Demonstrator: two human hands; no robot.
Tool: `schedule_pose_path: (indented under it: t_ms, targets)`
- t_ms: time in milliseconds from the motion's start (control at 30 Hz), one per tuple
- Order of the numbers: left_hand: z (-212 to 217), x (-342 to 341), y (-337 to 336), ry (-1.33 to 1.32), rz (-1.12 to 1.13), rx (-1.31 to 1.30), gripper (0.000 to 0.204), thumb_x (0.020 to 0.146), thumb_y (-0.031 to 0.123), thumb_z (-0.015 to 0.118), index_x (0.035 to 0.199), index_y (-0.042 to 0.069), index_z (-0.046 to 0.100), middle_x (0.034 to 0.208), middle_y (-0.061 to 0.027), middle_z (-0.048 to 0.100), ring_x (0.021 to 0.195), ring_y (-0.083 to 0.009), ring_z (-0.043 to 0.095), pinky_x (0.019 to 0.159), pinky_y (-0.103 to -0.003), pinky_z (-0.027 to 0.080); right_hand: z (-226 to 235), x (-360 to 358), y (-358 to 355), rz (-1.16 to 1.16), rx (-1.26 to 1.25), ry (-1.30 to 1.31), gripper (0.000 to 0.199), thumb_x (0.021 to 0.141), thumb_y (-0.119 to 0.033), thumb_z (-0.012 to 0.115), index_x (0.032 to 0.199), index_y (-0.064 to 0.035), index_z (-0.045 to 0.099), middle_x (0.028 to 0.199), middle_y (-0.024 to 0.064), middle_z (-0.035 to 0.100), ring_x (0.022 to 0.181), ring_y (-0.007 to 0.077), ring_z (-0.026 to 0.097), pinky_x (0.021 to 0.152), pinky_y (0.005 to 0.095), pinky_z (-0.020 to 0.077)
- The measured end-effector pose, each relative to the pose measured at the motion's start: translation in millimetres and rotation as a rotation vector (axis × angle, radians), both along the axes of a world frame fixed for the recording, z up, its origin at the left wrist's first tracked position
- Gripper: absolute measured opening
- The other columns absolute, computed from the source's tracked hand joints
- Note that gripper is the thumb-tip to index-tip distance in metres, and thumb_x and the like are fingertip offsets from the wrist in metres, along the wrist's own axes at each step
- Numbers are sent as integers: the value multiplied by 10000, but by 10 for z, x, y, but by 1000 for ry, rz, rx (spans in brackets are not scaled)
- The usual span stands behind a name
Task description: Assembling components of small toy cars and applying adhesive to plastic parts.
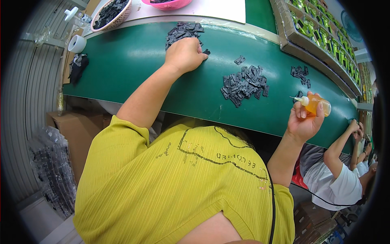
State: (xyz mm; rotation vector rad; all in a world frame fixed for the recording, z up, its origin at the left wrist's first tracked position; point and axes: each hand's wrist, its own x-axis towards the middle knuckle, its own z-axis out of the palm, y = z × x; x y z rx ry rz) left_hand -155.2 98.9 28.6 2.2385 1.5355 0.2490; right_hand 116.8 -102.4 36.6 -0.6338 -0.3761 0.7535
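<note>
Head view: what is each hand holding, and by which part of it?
Right hand: needle-tip bottle of amber liquid, held by its body. Left hand: apparently a small black piece, pinched at one end.

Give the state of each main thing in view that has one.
Left grip: closed on a black piece
Right grip: closed around the bottle
Bottle: tilted, nozzle leftward, amber liquid inside
Middle pile: loose, heaped
Pale basket: heaped with black pieces
Pink basket: holding black pieces, partly cropped

Smooth, faintly glossy desk (pixel 134 57); matt, plastic-looking dark parts (pixel 245 83); shiny, see-through plastic bottle (pixel 316 105); ribbed cloth shirt (pixel 162 179); dull cardboard box (pixel 83 132); crinkled, glossy plastic bag (pixel 53 162).
</note>
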Motion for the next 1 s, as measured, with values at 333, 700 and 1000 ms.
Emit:
schedule_pose_path:
  t_ms: [333, 700, 1000]
  targets:
    - [-11, 482, -320, -888, -98, -568, 161, 793, 87, 685, 922, 12, 626, 765, -31, 598, 662, -108, 580, 573, -253, 485, -125, -241, 346, 39, -27, -38, 236, 865, -153, 584, 1053, -13, 557, 939, 172, 639, 489, 110, 467, 435, 225, 384]
    - [-201, 715, -411, -893, -104, -882, 215, 846, 55, 617, 1042, -32, 611, 830, -80, 642, 659, -133, 641, 574, -235, 530, -353, -446, 648, -38, -117, -351, 203, 825, -30, 639, 1004, -2, 548, 877, 123, 635, 510, 95, 504, 440, 204, 409]
    - [-182, 715, -417, -880, -114, -888, 205, 838, 55, 626, 1021, -37, 612, 801, -82, 650, 636, -122, 636, 564, -227, 519, -382, -474, 663, -53, -196, -456, 226, 810, -45, 667, 1000, 1, 554, 863, 109, 637, 516, 87, 504, 457, 202, 418]
